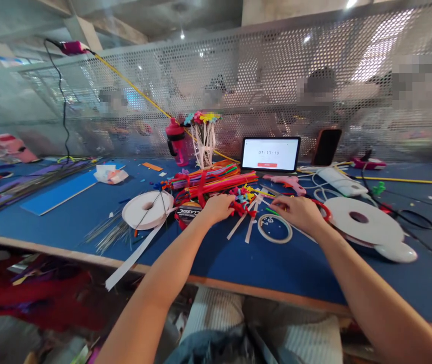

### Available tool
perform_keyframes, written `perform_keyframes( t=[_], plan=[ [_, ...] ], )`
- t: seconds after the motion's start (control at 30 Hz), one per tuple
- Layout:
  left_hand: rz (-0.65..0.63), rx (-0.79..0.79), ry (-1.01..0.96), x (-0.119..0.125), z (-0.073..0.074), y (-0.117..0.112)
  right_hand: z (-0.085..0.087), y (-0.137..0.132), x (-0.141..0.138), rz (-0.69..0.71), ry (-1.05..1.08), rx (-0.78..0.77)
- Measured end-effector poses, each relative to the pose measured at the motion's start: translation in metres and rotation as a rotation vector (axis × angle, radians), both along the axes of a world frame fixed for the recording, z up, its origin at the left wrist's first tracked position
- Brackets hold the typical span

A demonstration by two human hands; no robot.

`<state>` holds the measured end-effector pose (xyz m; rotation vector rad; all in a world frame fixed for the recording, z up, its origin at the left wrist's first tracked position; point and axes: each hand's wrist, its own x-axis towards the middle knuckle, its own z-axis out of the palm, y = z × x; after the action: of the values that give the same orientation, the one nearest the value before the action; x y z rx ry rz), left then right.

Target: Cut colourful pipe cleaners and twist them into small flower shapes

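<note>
Left of grip: flat white paper-tape roll (159, 205), just beyond the left hand.
Left hand (216, 208): fingers curled down, hold unclear.
Between hands: knotted cluster of red, yellow and blue pipe cleaners (243, 208), touching the left fingers.
Right hand (295, 212): fingertips drawn narrow, just beside the cluster; cannot tell if holding.
Below right hand: thin translucent tape ring (274, 242).

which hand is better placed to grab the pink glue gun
Right, probably: the right hand is nearer the pink glue gun; the left hand sits further off, by the bundled pipe cleaners.
</note>
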<state>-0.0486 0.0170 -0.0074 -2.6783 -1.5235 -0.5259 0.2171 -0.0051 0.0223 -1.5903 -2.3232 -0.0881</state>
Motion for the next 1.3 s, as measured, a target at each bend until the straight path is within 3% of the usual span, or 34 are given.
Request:
perform_keyframes(
  t=[0.13, 0.23, 0.4, 0.53, 0.6, 0.7, 0.83, 0.93, 1.03, 1.17, 1.23, 1.3],
  plan=[
    [-0.052, -0.003, -0.136, -0.001, 0.001, 0.005, -0.002, -0.007, 0.009, 0.026, 0.051, 0.035],
    [-0.023, 0.035, -0.386, -0.003, 0.003, 0.009, -0.001, -0.007, 0.010, 0.065, 0.080, 0.038],
    [-0.093, -0.030, -0.764, 0.001, -0.001, 0.011, 0.001, -0.007, 0.011, 0.102, 0.099, 0.036],
    [0.000, 0.067, -0.919, -0.005, -0.002, 0.016, 0.001, -0.009, 0.013, 0.099, 0.118, 0.053],
    [0.029, 0.085, -0.854, -0.008, -0.001, 0.016, 0.001, -0.010, 0.013, 0.105, 0.128, 0.061],
    [-0.031, 0.029, -0.619, -0.003, -0.001, 0.010, 0.001, -0.012, 0.012, 0.074, 0.127, 0.084],
    [-0.141, 0.043, -0.245, 0.022, -0.009, -0.002, 0.001, -0.013, 0.013, 0.017, 0.139, 0.129],
    [-0.110, 0.064, -0.088, 0.042, -0.017, -0.005, 0.002, -0.012, 0.014, 0.034, 0.150, 0.118],
    [-0.147, 0.100, -0.155, 0.050, -0.018, -0.002, 0.002, -0.011, 0.014, 0.063, 0.164, 0.093],
    [-0.170, 0.208, -0.347, 0.038, -0.011, 0.000, -0.002, -0.007, 0.014, 0.052, 0.203, 0.114],
    [-0.074, 0.225, -0.330, 0.023, -0.005, 0.003, -0.004, -0.005, 0.015, 0.049, 0.233, 0.156],
    [0.101, 0.245, -0.290, 0.006, 0.001, 0.008, -0.004, -0.004, 0.017, 0.029, 0.256, 0.240]
  ],
)
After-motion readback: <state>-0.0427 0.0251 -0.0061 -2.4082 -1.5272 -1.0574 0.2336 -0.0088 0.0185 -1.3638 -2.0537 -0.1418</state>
